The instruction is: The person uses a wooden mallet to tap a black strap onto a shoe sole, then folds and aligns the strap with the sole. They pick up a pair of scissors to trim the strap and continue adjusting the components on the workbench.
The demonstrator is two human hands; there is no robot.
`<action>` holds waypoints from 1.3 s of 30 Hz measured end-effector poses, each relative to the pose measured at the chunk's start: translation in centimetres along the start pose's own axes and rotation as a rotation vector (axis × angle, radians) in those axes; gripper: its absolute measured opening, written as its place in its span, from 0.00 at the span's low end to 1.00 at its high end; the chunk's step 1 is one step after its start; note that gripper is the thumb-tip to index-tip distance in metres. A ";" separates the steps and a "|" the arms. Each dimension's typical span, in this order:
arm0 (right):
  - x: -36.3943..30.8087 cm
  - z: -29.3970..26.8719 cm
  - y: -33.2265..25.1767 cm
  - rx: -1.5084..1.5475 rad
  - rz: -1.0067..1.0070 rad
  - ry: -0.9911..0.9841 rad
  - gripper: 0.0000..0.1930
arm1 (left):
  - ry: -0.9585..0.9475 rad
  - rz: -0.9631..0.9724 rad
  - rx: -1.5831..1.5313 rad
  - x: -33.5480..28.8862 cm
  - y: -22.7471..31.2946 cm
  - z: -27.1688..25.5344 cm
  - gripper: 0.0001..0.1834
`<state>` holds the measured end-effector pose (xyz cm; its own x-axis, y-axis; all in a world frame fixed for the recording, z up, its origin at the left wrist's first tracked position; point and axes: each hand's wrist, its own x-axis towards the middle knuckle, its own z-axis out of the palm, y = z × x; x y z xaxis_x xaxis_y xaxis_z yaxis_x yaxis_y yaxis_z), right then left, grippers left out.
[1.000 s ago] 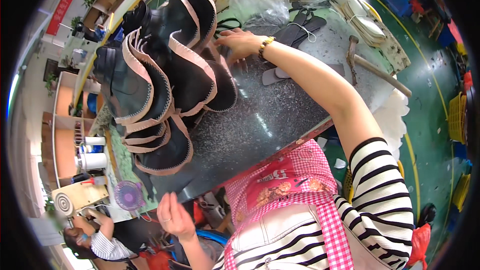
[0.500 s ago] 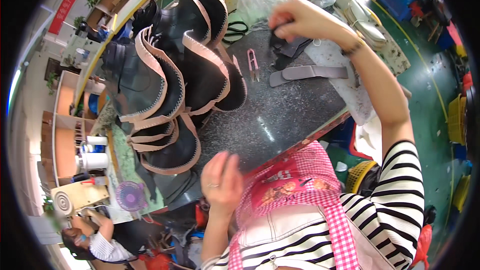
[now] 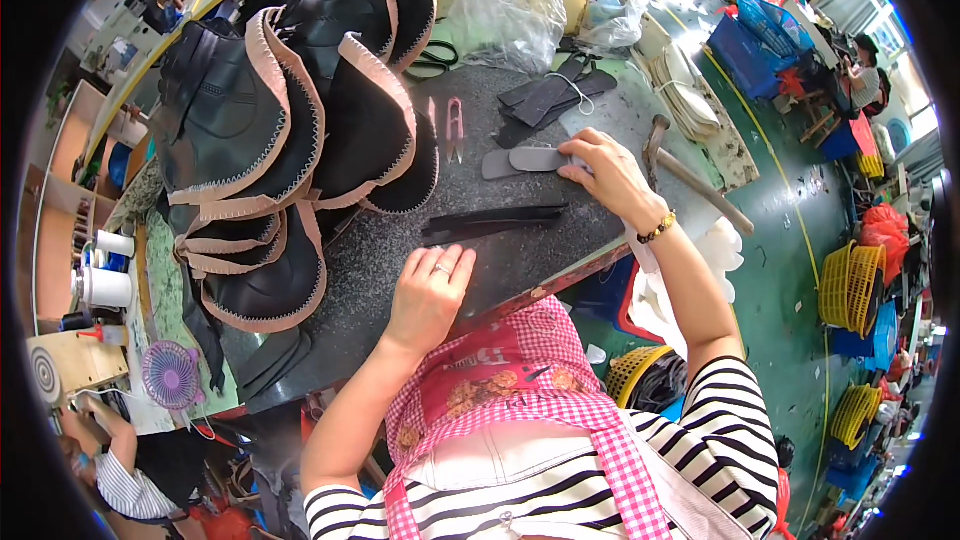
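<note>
My right hand [image 3: 612, 178] has its thumb and fingers closed on the right end of a grey strip [image 3: 532, 159], which overlaps a second grey piece [image 3: 496, 165] on the dark tabletop. My left hand [image 3: 430, 292] rests lower on the table, fingers stretched out and holding nothing. Just beyond its fingertips lie narrow black strips [image 3: 490, 225]. A small pile of black strips [image 3: 550, 98] with a white string loop sits farther back. On the left, black boot uppers [image 3: 225, 105] with pinkish, zigzag-stitched edging are heaped.
Pink thread snips [image 3: 455, 125] and black-handled scissors [image 3: 434, 58] lie beside the uppers. A hammer [image 3: 700, 180] rests at the table's right side. Clear plastic bags [image 3: 505, 10] stand at the back. A purple fan [image 3: 170, 376] is at left, near another person [image 3: 125, 470].
My right hand has come down from the black pile to the grey strip. Narrow black strips now lie in front of my left hand. The whole view has shifted.
</note>
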<state>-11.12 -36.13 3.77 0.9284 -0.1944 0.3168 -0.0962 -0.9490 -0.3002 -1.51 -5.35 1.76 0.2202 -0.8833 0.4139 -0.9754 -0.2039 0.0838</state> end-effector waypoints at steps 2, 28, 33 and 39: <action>0.5 0.2 0.5 0.052 -0.058 -0.051 0.10 | 0.022 -0.064 -0.068 0.0 0.6 -0.8 0.16; -5.4 -3.3 -6.7 1.628 0.594 0.366 0.18 | -0.096 0.026 0.257 1.7 0.6 1.2 0.22; -7.0 -1.6 -10.8 1.683 0.585 0.168 0.15 | -0.016 -0.123 0.123 -2.8 2.2 -0.3 0.23; -8.5 2.0 -14.6 1.307 0.348 0.170 0.16 | 0.117 -0.817 -1.415 -3.2 4.6 -4.9 0.17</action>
<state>-16.91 -20.11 3.65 0.8615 -0.4913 0.1280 0.1812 0.0620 -0.9815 -6.74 -1.40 5.29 0.7141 -0.6932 -0.0976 0.1460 0.0112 0.9892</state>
